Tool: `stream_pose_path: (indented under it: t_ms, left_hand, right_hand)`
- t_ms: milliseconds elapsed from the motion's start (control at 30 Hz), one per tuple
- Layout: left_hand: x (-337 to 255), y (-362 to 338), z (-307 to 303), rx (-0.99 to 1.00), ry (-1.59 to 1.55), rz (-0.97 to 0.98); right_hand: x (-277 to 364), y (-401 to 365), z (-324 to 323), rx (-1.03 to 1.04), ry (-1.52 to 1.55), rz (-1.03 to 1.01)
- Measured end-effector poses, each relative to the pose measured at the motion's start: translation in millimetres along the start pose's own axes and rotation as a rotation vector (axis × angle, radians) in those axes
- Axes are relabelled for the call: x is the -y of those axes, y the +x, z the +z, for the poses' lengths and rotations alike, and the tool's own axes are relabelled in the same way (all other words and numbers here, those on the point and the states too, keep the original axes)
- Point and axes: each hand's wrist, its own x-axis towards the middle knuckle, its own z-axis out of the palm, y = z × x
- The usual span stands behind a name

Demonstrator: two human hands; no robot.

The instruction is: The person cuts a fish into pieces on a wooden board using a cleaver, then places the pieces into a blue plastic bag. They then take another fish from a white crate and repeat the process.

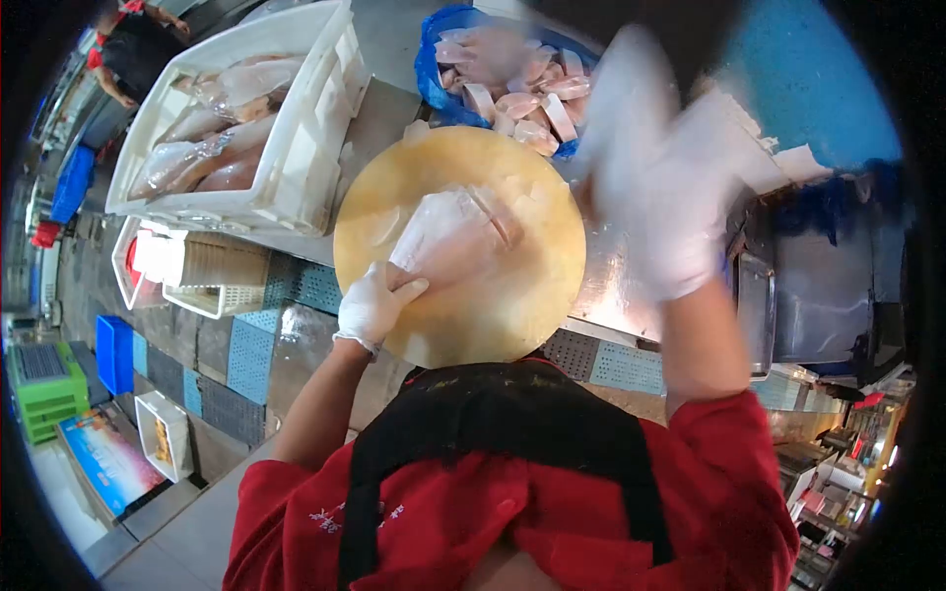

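A pale piece of fish (448, 236) lies on a round yellow cutting board (552, 286), with a cut slice at its upper right end. My left hand (371, 305), in a white glove, grips the fish's lower left end between thumb and fingers. To the right of the board my right hand (680, 202), also gloved in white, is raised and smeared by motion; its fingers and anything in them cannot be made out. Beyond the board, cut pale pieces (522, 84) fill a container lined with a blue bag (429, 64).
A white crate (296, 187) of whole fish (232, 128) stands at the upper left. Below it are smaller baskets (217, 295). A metal tray (756, 315) lies at the right. Another person (138, 49) is at the far upper left.
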Motion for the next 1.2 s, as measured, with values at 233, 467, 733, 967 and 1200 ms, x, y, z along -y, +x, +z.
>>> stream_pose_path:
  t_ms: [233,467,733,967,1200]
  left_hand:
    - [1.1,-4.1,0.7,-0.015,-0.013,-0.003]
    - [-7.4,11.5,5.2,-0.050,-0.070,0.056]
    - [-5.3,22.5,2.5,-0.009,-0.070,0.042]
    - [-6.6,12.3,3.9,0.011,-0.039,0.096]
    - [-1.6,24.3,9.8,0.008,-0.015,0.098]
  right_hand:
    - [1.5,-112.4,82.4,1.069,0.186,0.516]
    - [-17.4,20.1,8.7,0.436,0.016,0.093]
    - [25.1,72.9,-97.4,-0.268,0.230,0.019]
    - [30.6,-108.8,89.7,0.879,0.189,0.532]
    - [6.2,8.9,27.2,0.797,0.427,0.377]
